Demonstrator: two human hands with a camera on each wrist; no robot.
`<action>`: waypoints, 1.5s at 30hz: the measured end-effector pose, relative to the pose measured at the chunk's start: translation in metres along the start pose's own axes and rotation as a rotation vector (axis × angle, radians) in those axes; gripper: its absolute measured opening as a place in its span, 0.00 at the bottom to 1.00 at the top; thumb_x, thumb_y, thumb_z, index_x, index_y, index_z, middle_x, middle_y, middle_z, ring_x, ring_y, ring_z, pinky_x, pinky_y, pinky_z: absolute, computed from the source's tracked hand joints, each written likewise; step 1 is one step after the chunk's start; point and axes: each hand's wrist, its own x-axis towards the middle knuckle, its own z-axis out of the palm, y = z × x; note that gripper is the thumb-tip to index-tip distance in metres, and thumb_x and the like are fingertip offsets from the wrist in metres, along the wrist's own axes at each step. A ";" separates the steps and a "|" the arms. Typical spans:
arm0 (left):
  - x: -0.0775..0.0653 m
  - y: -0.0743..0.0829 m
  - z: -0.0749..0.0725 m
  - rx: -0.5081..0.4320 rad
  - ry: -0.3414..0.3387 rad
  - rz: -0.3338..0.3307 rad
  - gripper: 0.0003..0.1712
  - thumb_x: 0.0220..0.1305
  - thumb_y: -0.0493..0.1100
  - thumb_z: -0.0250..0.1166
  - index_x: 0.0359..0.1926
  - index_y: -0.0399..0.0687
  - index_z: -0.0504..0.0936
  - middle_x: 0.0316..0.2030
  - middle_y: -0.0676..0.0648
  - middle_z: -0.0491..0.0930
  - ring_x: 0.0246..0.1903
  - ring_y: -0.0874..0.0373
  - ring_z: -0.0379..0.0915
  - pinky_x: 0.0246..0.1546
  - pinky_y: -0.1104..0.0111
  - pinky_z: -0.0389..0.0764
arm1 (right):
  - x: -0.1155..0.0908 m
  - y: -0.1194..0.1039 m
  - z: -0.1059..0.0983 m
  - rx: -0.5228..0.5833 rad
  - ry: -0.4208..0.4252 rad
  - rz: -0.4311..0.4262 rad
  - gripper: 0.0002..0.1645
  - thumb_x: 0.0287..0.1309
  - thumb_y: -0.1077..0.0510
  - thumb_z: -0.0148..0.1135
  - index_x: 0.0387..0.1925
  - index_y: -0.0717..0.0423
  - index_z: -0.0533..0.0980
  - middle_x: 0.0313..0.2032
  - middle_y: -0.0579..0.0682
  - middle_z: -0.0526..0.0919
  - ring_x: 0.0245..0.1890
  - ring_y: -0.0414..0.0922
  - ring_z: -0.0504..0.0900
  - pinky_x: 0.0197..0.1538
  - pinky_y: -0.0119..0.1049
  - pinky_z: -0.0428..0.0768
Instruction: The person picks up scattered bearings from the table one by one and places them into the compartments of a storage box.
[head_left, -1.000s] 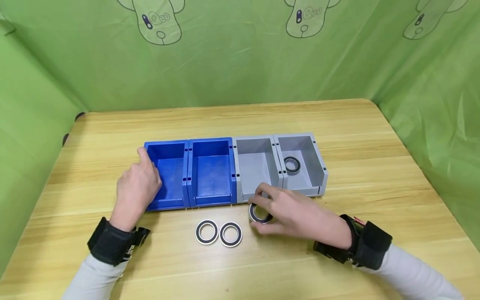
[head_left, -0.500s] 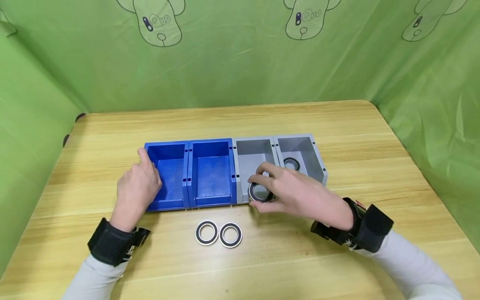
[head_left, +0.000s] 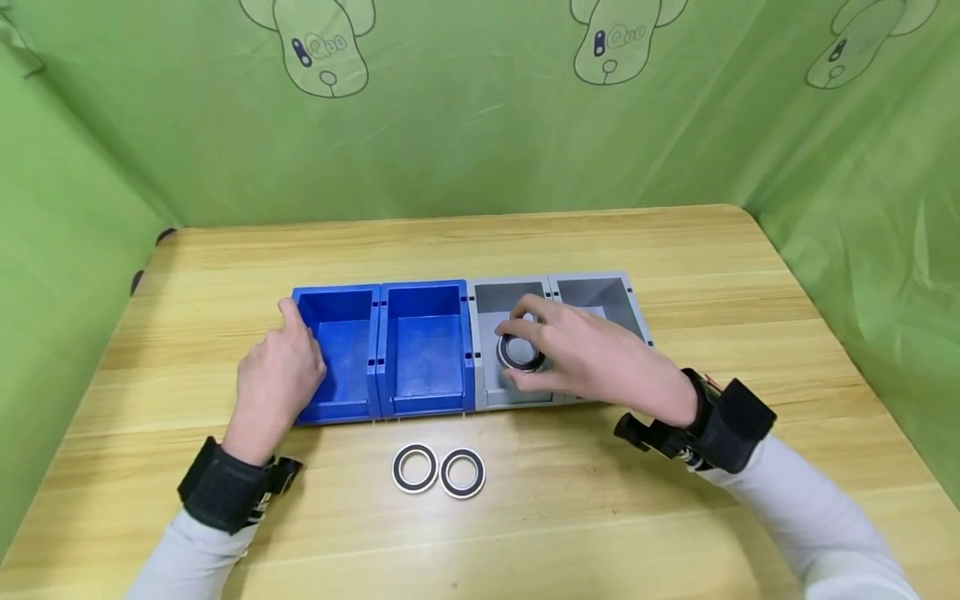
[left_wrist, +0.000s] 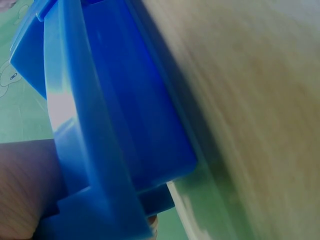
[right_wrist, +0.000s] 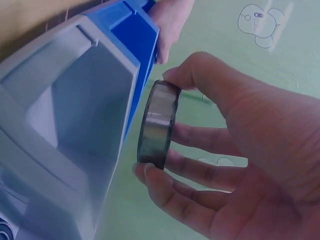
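My right hand (head_left: 577, 354) pinches a ball bearing (head_left: 507, 364) by its edges, thumb on one side and fingertips on the other. It is over the left grey bin (head_left: 502, 292). The right wrist view shows the bearing's shiny outer rim (right_wrist: 159, 122) between thumb and fingers, above the bin opening. My left hand (head_left: 277, 367) grips the outer left wall of the leftmost blue bin (head_left: 341, 354). Its fingers are mostly hidden behind that wall in the left wrist view. Two more bearings, one left (head_left: 399, 467) and one right (head_left: 446, 473), lie flat side by side on the table.
A second blue bin (head_left: 427, 358) stands between the left blue bin and the grey ones. At the row's right end is another grey bin (head_left: 592, 292), largely covered by my right hand; a bearing (right_wrist: 5, 231) shows at the right wrist view's corner. Green cloth (head_left: 465, 150) surrounds the wooden table (head_left: 525, 533).
My right hand has carried the bearing forward from the table in front of the bins to over the left grey bin. The left hand and the two table bearings have stayed put.
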 end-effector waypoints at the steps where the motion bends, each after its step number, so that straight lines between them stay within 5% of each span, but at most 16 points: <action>1: 0.000 0.000 0.000 0.001 0.000 0.001 0.23 0.74 0.38 0.48 0.60 0.22 0.58 0.10 0.43 0.64 0.07 0.48 0.66 0.05 0.63 0.63 | 0.001 0.001 0.000 -0.004 -0.003 0.003 0.26 0.61 0.45 0.69 0.54 0.57 0.82 0.45 0.54 0.81 0.32 0.41 0.80 0.31 0.32 0.80; 13: 0.000 -0.001 0.001 0.003 0.007 0.006 0.26 0.74 0.38 0.49 0.63 0.20 0.57 0.10 0.43 0.64 0.07 0.48 0.66 0.05 0.63 0.64 | 0.012 0.014 0.005 0.025 -0.114 0.040 0.29 0.64 0.45 0.69 0.59 0.60 0.80 0.51 0.56 0.81 0.45 0.47 0.82 0.47 0.39 0.83; 29: -0.001 0.000 0.003 0.011 0.063 0.021 0.25 0.73 0.37 0.49 0.61 0.20 0.59 0.10 0.41 0.65 0.07 0.45 0.67 0.06 0.58 0.67 | 0.028 0.021 0.031 0.009 -0.193 0.020 0.23 0.60 0.53 0.69 0.56 0.58 0.82 0.48 0.55 0.81 0.43 0.49 0.83 0.44 0.38 0.84; 45: 0.001 0.000 0.001 0.002 0.021 -0.007 0.24 0.74 0.37 0.48 0.62 0.21 0.59 0.10 0.41 0.66 0.07 0.45 0.67 0.06 0.59 0.66 | 0.033 0.025 0.046 -0.033 -0.195 -0.003 0.24 0.55 0.54 0.74 0.52 0.60 0.82 0.44 0.54 0.81 0.33 0.46 0.76 0.38 0.38 0.81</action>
